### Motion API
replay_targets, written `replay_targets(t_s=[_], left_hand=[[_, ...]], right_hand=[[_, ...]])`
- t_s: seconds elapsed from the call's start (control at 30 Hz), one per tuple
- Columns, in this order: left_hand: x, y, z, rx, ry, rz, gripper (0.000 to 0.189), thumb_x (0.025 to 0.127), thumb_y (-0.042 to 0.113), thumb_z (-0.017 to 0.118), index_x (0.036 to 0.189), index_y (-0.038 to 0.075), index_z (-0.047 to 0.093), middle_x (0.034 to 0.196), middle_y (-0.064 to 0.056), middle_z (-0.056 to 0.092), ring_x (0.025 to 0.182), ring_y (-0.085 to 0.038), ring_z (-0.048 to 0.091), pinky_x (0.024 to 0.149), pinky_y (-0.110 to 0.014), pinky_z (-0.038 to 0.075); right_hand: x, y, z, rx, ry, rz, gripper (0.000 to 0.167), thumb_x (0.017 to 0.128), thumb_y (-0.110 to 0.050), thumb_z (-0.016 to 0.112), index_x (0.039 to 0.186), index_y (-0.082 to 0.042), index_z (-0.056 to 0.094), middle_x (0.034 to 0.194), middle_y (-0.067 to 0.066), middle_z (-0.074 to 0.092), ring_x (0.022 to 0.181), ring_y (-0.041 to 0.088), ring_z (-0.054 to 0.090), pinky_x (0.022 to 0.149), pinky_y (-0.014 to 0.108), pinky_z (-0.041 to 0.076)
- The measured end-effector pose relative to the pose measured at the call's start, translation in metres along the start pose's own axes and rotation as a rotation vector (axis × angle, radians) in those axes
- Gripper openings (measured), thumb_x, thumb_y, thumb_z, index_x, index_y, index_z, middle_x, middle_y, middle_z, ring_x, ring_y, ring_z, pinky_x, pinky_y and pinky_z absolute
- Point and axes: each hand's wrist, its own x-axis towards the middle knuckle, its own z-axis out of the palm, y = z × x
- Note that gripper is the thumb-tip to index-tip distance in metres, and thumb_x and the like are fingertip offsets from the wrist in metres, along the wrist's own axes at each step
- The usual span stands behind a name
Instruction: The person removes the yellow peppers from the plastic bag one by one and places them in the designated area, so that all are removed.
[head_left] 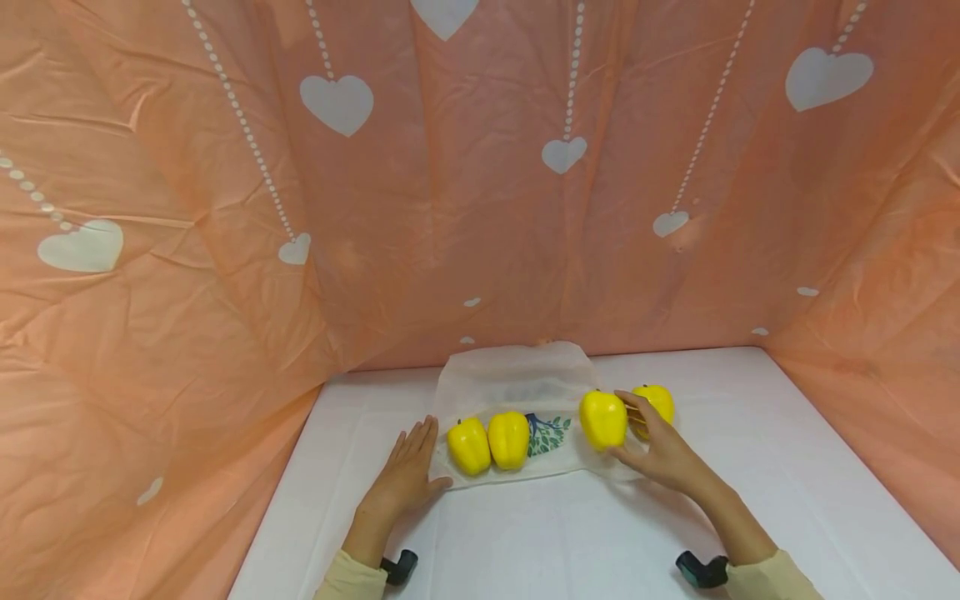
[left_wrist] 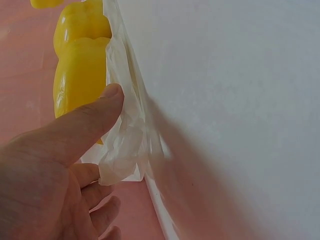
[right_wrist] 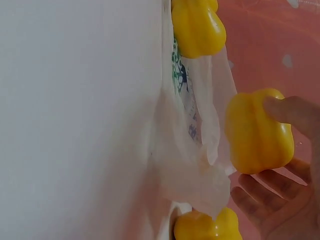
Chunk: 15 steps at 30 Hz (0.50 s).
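My right hand [head_left: 663, 454] grips a yellow bell pepper [head_left: 603, 420] between thumb and fingers, above the right part of a thin whitish bag [head_left: 517, 383]. Two more yellow bell peppers lie side by side on the bag: the left pepper [head_left: 468, 447] and the one beside it [head_left: 509, 440], next to a printed green tree. Fingers fairly straight, my left hand [head_left: 405, 479] rests at the bag's left edge; in the left wrist view its thumb [left_wrist: 107, 100] lies against the crumpled bag edge [left_wrist: 125, 135]. Another yellow pepper [head_left: 654, 404] sits behind the right hand, partly hidden by its fingers.
A white-covered table [head_left: 555, 542] carries everything. Around its back and sides hangs a creased orange-pink sheet [head_left: 465, 208] with white hearts. Dark wrist devices show at the left wrist [head_left: 401, 568] and the right wrist [head_left: 702, 571].
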Motion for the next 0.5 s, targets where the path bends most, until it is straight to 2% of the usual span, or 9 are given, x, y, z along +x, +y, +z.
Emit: replay_targets(t_s=[0.17,0.5], left_hand=[[-0.001,0.001,-0.001,0.001,-0.005,-0.012,0.098,0.097,0.03,0.081,0.166,-0.009,0.025,0.174,-0.027,0.025,0.162,-0.043,0.022,0.134,-0.058,0.012],[-0.002,0.002,-0.001,-0.011,-0.007,-0.017,0.098,0.096,0.03,0.082,0.166,-0.009,0.025,0.174,-0.026,0.025,0.162,-0.043,0.022,0.134,-0.058,0.012]], right_hand=[[-0.003,0.001,-0.006,0.016,0.02,-0.003,0.085,0.092,-0.012,0.086,0.159,0.0,0.035,0.156,0.029,0.046,0.138,0.054,0.053,0.112,0.065,0.046],[-0.008,0.002,-0.017,-0.021,0.05,0.011,0.088,0.091,-0.015,0.088,0.161,-0.002,0.035,0.16,0.029,0.042,0.136,0.056,0.054,0.11,0.068,0.048]])
